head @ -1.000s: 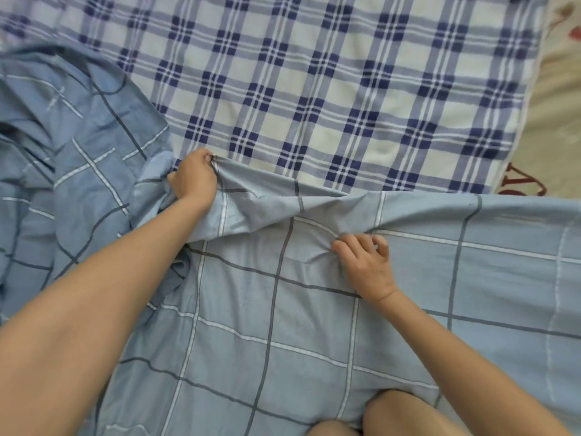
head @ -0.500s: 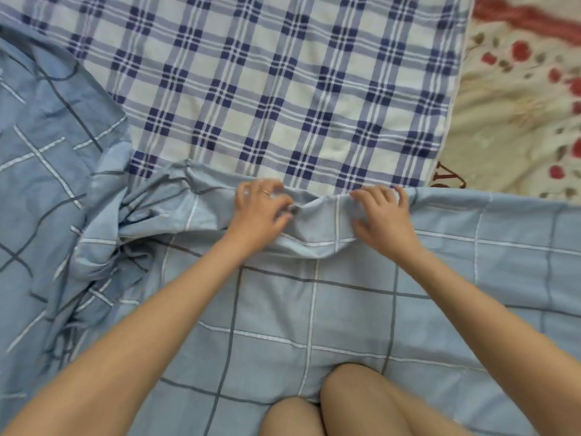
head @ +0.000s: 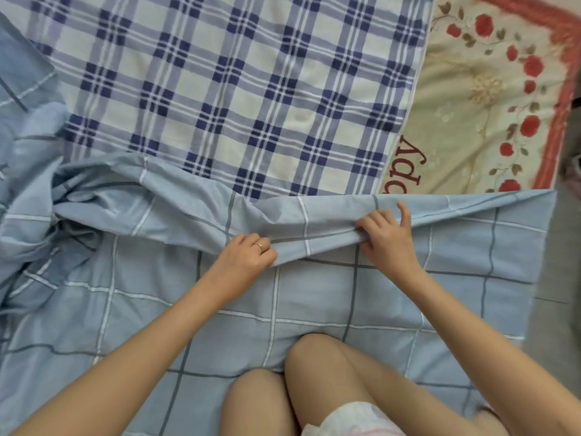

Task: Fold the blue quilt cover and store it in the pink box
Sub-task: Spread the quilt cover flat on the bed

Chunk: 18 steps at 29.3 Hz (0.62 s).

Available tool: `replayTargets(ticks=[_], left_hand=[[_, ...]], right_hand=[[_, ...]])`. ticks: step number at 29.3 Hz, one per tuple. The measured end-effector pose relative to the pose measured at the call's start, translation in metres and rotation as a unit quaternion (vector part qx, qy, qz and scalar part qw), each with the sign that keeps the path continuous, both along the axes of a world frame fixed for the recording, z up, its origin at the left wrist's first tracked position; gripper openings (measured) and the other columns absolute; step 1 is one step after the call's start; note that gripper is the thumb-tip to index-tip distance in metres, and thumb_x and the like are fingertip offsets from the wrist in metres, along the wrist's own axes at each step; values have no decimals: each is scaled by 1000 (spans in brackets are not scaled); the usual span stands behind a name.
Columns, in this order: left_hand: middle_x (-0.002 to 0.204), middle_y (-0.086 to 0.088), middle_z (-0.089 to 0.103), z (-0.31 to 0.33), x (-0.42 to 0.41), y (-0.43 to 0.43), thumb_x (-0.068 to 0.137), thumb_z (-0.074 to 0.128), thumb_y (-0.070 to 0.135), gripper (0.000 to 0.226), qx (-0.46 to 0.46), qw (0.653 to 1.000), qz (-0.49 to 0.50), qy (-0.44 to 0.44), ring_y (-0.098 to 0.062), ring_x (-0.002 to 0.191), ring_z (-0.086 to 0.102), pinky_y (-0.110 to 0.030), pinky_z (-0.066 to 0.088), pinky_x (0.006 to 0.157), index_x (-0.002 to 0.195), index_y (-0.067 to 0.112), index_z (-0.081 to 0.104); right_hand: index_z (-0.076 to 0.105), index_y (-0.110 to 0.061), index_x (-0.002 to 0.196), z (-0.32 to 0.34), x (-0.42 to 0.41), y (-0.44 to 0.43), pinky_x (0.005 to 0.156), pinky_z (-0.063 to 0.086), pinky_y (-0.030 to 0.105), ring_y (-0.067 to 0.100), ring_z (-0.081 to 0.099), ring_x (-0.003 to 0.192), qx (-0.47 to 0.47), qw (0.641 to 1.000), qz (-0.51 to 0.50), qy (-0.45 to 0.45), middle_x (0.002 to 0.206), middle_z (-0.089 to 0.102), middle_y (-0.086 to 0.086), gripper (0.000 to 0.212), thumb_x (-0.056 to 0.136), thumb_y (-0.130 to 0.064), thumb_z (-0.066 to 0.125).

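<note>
Your left hand (head: 245,261) & right hand (head: 388,243) both pinch the folded edge of the blue quilt cover (head: 141,309); fingers curled on fabric, edge stretched btw them.

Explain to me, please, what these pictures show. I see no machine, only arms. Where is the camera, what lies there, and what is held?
There is no machine here: a person works with two bare hands. All the pictures come from one camera worn on the person's head, looking forward and down, so the arms enter from the bottom and the knees show below. A light blue quilt cover with a grid of lines is spread in front of the person, and its left part is bunched up. Beyond it lies a plaid sheet, and at the far right a blanket with red flowers. The left hand, which wears a ring, and the right hand both grip a folded ridge of the cover. The pink box is not in view.
</note>
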<state>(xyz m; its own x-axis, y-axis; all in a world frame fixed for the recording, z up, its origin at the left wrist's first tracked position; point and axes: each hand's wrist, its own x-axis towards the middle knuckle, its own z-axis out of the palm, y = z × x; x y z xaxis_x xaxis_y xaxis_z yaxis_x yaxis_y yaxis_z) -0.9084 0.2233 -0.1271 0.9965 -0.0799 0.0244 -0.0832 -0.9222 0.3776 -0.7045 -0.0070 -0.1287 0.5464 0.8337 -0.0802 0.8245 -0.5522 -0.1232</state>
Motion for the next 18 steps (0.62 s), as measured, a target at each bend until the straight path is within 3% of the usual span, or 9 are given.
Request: replayTargets(ticks=[3, 6, 8, 10, 14, 16, 18], left_hand=[[92, -11, 58, 1, -1, -2, 62, 66, 11, 17, -53, 994, 63, 76, -29, 80, 55, -35, 47, 61, 77, 9, 58], [120, -11, 56, 6, 11, -5, 75, 54, 37, 37, -69, 978, 162, 110, -28, 108, 51, -39, 46, 78, 101, 13, 64], [125, -11, 56, 8, 21, -3, 78, 67, 27, 35, -69, 967, 219, 106, -31, 110, 53, -43, 47, 78, 110, 13, 65], [121, -12, 59, 7, 30, 4, 74, 77, 15, 36, -67, 955, 264, 120, -35, 106, 56, -47, 48, 77, 108, 12, 67], [116, -14, 59, 2, 35, 17, 61, 87, 23, 40, -54, 955, 248, 157, -36, 107, 53, -49, 44, 79, 95, 12, 71], [128, -11, 52, 1, 35, 16, 61, 86, 32, 45, -52, 946, 233, 221, -33, 120, 44, -50, 38, 88, 99, 15, 69], [132, -11, 50, -1, 36, 12, 64, 85, 28, 40, -53, 938, 239, 244, -32, 123, 42, -50, 34, 91, 97, 14, 66]], right_hand=[[60, -13, 98, -3, -4, -17, 103, 27, 48, 28, 56, 93, -6, 1000, -1, 30, 97, 60, 7, 39, 62, -1, 71], [57, -10, 113, 2, -2, -26, 98, 34, 47, 29, 44, 107, -27, 998, -44, 41, 116, 54, 15, 55, 61, 7, 63], [57, -8, 113, 6, 6, -27, 91, 39, 45, 32, 46, 106, -36, 994, -81, 61, 119, 52, 16, 54, 61, 8, 62], [58, -8, 112, 9, 17, -26, 89, 40, 43, 32, 50, 106, -35, 989, -86, 116, 120, 52, 12, 45, 68, -2, 64], [59, -11, 116, 12, 27, -17, 88, 43, 40, 24, 54, 104, -7, 966, -135, 223, 120, 53, 5, 38, 86, -30, 45], [57, -11, 117, 7, 30, -10, 85, 43, 40, 25, 54, 102, -30, 965, -158, 208, 119, 54, 6, 33, 91, -30, 54], [59, -11, 111, 1, 32, -6, 84, 40, 39, 27, 52, 103, -60, 966, -162, 194, 115, 54, 7, 31, 86, -27, 67]])
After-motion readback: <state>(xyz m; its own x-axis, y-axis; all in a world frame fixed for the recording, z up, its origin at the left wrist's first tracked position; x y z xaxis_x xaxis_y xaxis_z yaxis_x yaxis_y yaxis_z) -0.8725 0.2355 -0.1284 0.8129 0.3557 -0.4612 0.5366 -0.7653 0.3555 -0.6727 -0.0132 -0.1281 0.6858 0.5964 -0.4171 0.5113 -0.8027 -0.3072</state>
